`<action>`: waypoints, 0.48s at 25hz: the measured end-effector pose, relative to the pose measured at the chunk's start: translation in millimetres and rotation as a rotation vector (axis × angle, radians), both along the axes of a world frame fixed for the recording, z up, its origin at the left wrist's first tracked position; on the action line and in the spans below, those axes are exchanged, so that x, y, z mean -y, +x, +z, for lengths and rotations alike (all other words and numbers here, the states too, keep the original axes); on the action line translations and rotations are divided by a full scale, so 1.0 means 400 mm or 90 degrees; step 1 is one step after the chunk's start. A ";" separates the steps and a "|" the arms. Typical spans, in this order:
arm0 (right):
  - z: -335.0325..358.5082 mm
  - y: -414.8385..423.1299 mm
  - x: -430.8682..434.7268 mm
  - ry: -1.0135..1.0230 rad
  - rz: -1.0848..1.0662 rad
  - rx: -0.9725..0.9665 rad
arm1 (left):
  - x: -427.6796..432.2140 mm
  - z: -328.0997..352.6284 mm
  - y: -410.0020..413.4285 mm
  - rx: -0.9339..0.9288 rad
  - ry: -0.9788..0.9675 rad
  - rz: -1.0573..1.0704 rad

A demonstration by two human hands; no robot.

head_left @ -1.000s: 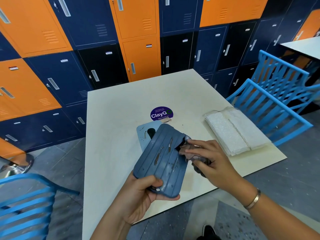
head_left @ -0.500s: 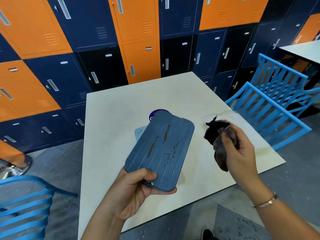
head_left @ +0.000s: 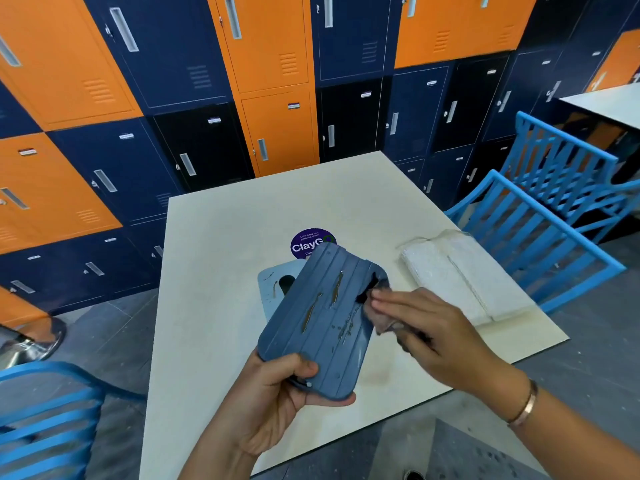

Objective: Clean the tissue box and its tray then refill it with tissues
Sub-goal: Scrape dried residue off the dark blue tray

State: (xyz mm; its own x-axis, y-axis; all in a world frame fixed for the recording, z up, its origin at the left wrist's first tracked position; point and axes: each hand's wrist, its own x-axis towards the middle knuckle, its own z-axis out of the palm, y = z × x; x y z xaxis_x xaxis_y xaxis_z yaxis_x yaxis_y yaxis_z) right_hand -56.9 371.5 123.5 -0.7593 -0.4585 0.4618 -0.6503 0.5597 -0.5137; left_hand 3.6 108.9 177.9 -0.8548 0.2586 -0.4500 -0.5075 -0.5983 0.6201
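While left hand [head_left: 277, 403] clamps tray [head_left: 322, 317] at near end, thumb on top, tray hangs over table [head_left: 214, 271], long axis 7 to 1 o'clock. Right hand [head_left: 440, 337], grip pinching cloth [head_left: 384, 325], touches tray's right edge; stains [head_left: 311, 311] lie at 9 o'clock from cloth. Right hand nearer.

Matt slate-blue plastic for the tissue box [head_left: 322, 317], moulded in long ridges and streaked with glossy brown smears. Soft dark cloth [head_left: 379, 308], crumpled, against its right rim. Paler blue plastic for the tray [head_left: 270, 289], smooth but scuffed, mid-tabletop. Cream tabletop [head_left: 225, 254], smooth and matt, faintly stained toward the near edge. By the right edge, white embossed paper tissues [head_left: 460, 282] under clear, shiny plastic film. Glossy purple sticker [head_left: 304, 242]. Painted sheet-metal lockers [head_left: 270, 46] with a satin sheen. Polished metal bangle [head_left: 524, 403].
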 end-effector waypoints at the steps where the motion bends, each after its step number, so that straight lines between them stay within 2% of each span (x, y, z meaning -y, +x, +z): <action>1: 0.001 -0.004 -0.006 -0.026 -0.029 0.007 | -0.006 -0.003 -0.002 0.002 0.005 -0.002; 5: -0.008 -0.012 -0.044 0.026 0.069 -0.037 | -0.023 -0.001 -0.012 -0.009 -0.013 -0.021; 8: 0.009 -0.031 -0.079 -0.005 0.000 -0.009 | -0.041 0.004 -0.016 -0.022 -0.015 -0.039; 11: 0.017 -0.037 -0.099 0.064 0.122 -0.046 | -0.058 0.012 -0.024 -0.031 -0.030 -0.040; 12: 0.022 -0.045 -0.106 0.063 0.102 -0.053 | -0.059 0.014 -0.027 -0.032 -0.033 -0.036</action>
State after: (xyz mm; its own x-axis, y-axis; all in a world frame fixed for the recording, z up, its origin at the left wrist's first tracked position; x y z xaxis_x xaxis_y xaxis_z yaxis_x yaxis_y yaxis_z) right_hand -74.8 413.8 132.2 -0.6346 -0.6160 0.4667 -0.7726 0.4908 -0.4027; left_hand -7.3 132.3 183.6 -0.8609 0.2850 -0.4214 -0.5076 -0.5358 0.6747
